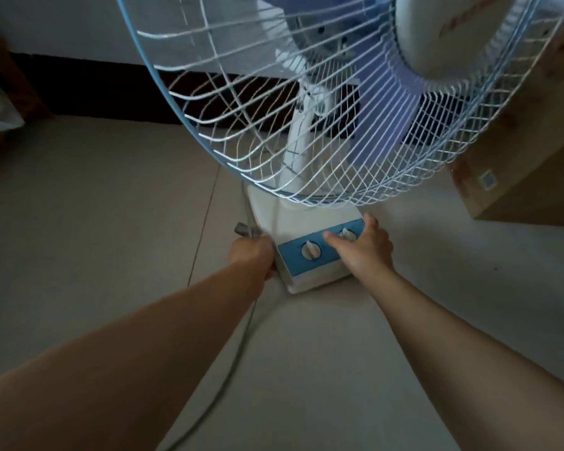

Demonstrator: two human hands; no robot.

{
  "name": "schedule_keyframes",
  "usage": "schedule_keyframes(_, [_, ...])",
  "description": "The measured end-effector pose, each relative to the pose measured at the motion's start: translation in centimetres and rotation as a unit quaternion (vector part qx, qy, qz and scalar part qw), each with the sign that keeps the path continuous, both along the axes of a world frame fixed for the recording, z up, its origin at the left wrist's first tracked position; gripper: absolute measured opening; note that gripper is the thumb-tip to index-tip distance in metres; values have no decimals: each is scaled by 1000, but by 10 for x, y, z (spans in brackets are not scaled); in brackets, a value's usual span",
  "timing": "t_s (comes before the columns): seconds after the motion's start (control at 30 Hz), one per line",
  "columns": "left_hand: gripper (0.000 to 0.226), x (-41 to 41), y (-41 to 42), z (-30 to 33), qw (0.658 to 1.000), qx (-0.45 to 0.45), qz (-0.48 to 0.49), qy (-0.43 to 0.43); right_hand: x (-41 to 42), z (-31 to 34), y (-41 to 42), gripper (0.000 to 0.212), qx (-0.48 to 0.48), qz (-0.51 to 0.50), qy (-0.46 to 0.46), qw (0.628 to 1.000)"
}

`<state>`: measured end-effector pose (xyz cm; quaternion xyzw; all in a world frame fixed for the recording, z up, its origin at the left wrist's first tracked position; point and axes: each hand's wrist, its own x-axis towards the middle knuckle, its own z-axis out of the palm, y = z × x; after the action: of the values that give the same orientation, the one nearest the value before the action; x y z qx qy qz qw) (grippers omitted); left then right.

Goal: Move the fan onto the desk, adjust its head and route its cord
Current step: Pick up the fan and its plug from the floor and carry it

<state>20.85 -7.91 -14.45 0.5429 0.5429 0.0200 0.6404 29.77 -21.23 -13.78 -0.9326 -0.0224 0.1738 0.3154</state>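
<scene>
While the left hand (253,257) clutches the fan (310,255) base, the right hand (367,247) lies flat.

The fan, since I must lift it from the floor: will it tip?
Probably top-heavy: the fan carries a wide wire cage on a narrow neck over a small base. The grey cord looks floppy and may drag. Gripping the base low seems steadiest.

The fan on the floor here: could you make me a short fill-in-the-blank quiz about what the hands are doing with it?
1. The fan stands on the ____, not on a desk.
2. The left hand grips the base on the side where the grey ____ runs.
3. The right hand rests on the blue panel, which carries ____ white knobs.

Missing words: floor; cord; two
</scene>
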Motion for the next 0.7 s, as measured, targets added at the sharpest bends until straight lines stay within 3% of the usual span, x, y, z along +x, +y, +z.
schedule_keyframes(0.23, [28, 2, 2, -17, 995, 91, -7, 25, -4, -16, 5, 96, -54, -22, -16, 998])
schedule_keyframes(0.5, [34, 2, 26, -12, 977, 200, -32, 74, -20, -17, 26, 99, -70, -60, 39, 995])
schedule_keyframes(0.7, [58, 15, 24, -16, 977, 187, -66, 75, 3, -17, 39, 96, -28, -109, 79, 991])
